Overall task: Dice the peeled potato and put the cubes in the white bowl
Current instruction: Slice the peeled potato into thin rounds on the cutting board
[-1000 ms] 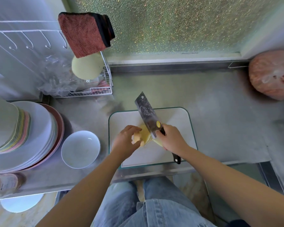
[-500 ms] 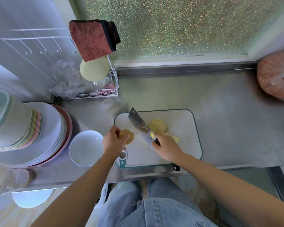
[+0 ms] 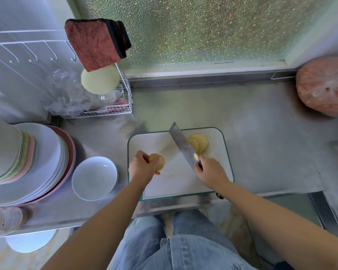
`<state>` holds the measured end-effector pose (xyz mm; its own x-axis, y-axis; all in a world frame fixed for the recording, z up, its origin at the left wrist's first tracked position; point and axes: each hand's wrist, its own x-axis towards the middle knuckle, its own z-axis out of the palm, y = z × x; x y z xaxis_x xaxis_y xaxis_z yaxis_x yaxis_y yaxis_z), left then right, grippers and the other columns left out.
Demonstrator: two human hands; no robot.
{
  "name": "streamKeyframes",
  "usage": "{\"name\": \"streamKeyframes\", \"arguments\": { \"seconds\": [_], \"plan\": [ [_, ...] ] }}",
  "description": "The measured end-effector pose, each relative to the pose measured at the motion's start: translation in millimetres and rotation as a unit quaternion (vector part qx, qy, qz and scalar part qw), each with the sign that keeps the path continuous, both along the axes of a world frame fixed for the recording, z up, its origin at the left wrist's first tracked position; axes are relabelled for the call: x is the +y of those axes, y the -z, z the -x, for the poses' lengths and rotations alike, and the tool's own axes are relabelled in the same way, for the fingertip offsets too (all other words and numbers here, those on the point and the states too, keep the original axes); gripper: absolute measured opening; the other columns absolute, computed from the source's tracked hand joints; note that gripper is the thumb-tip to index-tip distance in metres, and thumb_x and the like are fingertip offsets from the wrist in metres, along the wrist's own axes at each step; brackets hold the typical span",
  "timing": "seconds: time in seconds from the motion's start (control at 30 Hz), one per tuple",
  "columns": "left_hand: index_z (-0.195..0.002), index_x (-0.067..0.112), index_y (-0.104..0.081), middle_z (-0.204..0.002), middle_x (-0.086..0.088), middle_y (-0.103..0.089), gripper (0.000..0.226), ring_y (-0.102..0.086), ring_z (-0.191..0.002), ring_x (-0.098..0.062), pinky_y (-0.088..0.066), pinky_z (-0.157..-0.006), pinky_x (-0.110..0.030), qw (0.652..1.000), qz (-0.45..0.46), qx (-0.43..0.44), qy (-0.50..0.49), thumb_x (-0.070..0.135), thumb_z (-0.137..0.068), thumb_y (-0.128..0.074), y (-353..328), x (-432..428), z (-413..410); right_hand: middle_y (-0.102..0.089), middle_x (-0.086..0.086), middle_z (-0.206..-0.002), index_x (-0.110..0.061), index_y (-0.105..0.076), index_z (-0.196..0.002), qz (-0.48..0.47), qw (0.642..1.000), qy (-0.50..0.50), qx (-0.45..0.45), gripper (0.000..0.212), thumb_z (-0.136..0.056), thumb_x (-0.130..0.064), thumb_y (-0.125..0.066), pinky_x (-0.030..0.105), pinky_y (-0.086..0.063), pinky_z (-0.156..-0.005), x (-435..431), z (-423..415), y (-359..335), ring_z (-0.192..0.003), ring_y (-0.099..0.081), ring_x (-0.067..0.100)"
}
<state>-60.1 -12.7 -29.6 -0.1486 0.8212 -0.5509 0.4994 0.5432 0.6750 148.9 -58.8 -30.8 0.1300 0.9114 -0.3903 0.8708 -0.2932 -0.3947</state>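
A white cutting board (image 3: 176, 182) with a green rim lies on the steel counter. My left hand (image 3: 141, 169) grips a piece of peeled potato (image 3: 158, 161) at the board's left edge. A fanned pile of potato slices (image 3: 200, 143) lies at the board's far right. My right hand (image 3: 211, 172) holds a cleaver (image 3: 181, 144) by its handle, blade pointing away between the held piece and the slices. The white bowl (image 3: 95, 178) stands left of the board, with only a few small specks inside.
A stack of plates and bowls (image 3: 27, 162) fills the left of the counter. A wire rack (image 3: 113, 108) with a red cloth (image 3: 95, 43) stands at the back left. A bagged orange bundle (image 3: 324, 86) sits at the back right. My legs show below the counter's front edge.
My left hand has pulled a potato piece away from the slices to the board's left edge. The cleaver has swung clear, leaving the sliced pile lying at the far right.
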Motion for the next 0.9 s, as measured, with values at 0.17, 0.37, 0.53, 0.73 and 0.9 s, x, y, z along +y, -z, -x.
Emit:
{"name": "streamKeyframes", "arguments": {
  "seconds": [0.17, 0.37, 0.53, 0.73, 0.9],
  "plan": [
    [-0.092, 0.008, -0.053, -0.076, -0.002, -0.062, 0.037, -0.07, -0.056, -0.019, -0.058, -0.072, -0.043, 0.998, 0.04, -0.042, -0.017, 0.038, -0.083, -0.072, -0.6, 1.0, -14.1, -0.04, 0.001, -0.06, -0.02, -0.029, -0.066, 0.0, 0.999, -0.008, 0.032, 0.032, -0.095, -0.021, -0.044, 0.035, -0.024, -0.053, 2.6, 9.1, -15.9, -0.06, -0.041, 0.028],
    [-0.09, 0.01, -0.062, -0.075, -0.005, -0.071, 0.025, -0.071, -0.058, -0.019, -0.058, -0.079, -0.05, 0.99, 0.067, -0.103, -0.075, 0.034, -0.085, -0.067, 1.9, -8.8, -20.4, -0.043, -0.002, -0.066, -0.016, -0.038, -0.088, 0.018, 0.995, -0.087, 0.039, 0.013, -0.098, -0.023, -0.041, 0.027, -0.026, -0.051, -4.1, 41.2, -21.1, -0.065, -0.045, 0.021],
    [-0.092, 0.007, -0.064, -0.082, -0.005, -0.072, 0.027, -0.072, -0.061, -0.018, -0.057, -0.082, -0.051, 0.983, 0.077, -0.133, -0.099, 0.031, -0.084, -0.072, 2.3, -12.9, -20.3, -0.05, 0.004, -0.075, -0.015, -0.039, -0.088, 0.045, 0.995, -0.088, 0.034, 0.013, -0.097, -0.024, -0.041, 0.031, -0.034, -0.06, -1.8, 41.6, -19.3, -0.071, -0.05, 0.024],
    [-0.084, 0.015, -0.069, -0.079, -0.002, -0.072, 0.012, -0.072, -0.067, -0.023, -0.054, -0.087, -0.051, 0.978, 0.081, -0.167, -0.099, 0.026, -0.089, -0.067, 0.4, -13.9, -21.9, -0.049, 0.003, -0.074, -0.012, -0.049, -0.102, 0.017, 0.99, -0.143, -0.002, 0.017, -0.097, -0.025, -0.04, 0.035, -0.041, -0.061, 4.7, 36.3, -38.2, -0.071, -0.053, 0.026],
    [-0.075, 0.018, -0.067, -0.075, -0.004, -0.072, 0.019, -0.072, -0.069, -0.025, -0.055, -0.086, -0.051, 0.98, 0.081, -0.161, -0.09, 0.022, -0.093, -0.062, -0.2, -13.5, -21.3, -0.039, -0.004, -0.065, -0.018, -0.039, -0.092, 0.031, 0.979, -0.197, -0.036, 0.007, -0.096, -0.024, -0.04, 0.027, -0.029, -0.05, 3.7, 36.2, -50.7, -0.067, -0.046, 0.02]
  ]
}}
